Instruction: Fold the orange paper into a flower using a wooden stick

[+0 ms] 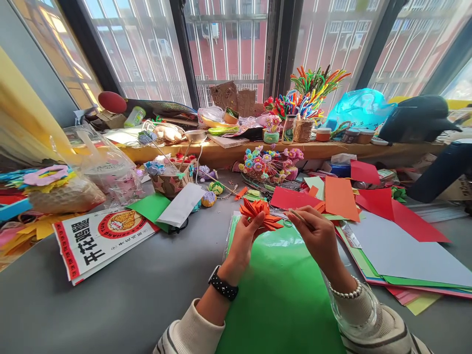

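My left hand (249,231), with a dark dotted watch band at the wrist, is closed on a folded orange paper flower (255,208). The flower's pointed petals fan out past the thumb and fingers. Beside it, to the right, my right hand (315,230) pinches a thin, light-coloured stick (292,212); most of the stick is hidden by the fingers, so its exact kind is unclear. A small gap separates this hand from the flower. Both hands are raised over a shiny green sheet (280,290) on the grey table (155,295).
Coloured paper (416,246) is stacked on the right, with an orange sheet (341,198) behind. On the left lies a printed paper bag (106,238). Farther back stand a basket (169,184), small craft flowers (267,164) and a dark cylinder (438,172). Bundled pipe cleaners (313,98) crowd the windowsill.
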A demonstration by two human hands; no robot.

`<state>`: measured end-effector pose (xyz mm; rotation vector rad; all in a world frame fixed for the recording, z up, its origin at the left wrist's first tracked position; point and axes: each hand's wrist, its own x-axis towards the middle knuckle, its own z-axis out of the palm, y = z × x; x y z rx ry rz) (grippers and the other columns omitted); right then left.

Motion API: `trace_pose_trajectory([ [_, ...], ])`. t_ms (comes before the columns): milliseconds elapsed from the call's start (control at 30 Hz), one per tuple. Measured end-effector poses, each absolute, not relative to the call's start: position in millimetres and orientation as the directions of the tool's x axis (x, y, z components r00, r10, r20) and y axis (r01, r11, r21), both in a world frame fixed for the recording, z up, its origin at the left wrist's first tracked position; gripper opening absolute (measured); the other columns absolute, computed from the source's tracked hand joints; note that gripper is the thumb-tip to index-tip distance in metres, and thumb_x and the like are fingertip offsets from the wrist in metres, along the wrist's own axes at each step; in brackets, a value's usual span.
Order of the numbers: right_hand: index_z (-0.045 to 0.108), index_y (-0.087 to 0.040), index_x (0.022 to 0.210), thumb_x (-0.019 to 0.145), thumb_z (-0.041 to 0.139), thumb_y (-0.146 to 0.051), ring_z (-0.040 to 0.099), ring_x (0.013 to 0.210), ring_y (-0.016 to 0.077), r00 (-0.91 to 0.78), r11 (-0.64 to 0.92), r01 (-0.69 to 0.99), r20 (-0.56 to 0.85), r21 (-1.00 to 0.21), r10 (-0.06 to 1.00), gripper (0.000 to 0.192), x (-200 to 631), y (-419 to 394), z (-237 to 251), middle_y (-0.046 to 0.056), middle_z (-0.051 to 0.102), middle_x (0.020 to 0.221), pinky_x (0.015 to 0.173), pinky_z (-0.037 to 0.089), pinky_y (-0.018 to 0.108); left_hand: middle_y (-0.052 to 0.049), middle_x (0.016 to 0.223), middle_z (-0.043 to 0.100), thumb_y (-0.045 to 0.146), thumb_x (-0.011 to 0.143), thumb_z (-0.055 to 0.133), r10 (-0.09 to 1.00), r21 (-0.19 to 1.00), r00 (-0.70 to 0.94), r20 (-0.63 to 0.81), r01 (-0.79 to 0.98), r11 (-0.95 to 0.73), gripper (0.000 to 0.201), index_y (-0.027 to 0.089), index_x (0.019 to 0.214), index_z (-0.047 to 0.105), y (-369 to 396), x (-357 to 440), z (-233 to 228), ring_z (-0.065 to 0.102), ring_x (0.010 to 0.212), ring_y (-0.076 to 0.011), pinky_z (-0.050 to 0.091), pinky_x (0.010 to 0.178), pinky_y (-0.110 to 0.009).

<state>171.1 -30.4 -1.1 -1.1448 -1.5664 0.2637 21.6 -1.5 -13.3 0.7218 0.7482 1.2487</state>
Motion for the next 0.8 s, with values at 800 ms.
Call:
trace_pose_trajectory([
  [800,0.064,-0.017,0.079,0.08,0.053,-0.032,0.045,0.054,0.0097,0.098,0.489,0.531,0.623,-0.692,0.776,0.018,171.0,-32.7,2.6,0.002,0.056,0.071,0.046,0.035,0.022,-0.003,0.081,0.067,0.033,0.067,0.066,0.953,0.743,0.277,-0.12,-0.612,0.271,0.028,0.015,0.088,0.06,-1.8,18.3,-10.9,0.063,0.076,-0.0135,0.049,0.074,-0.024],
])
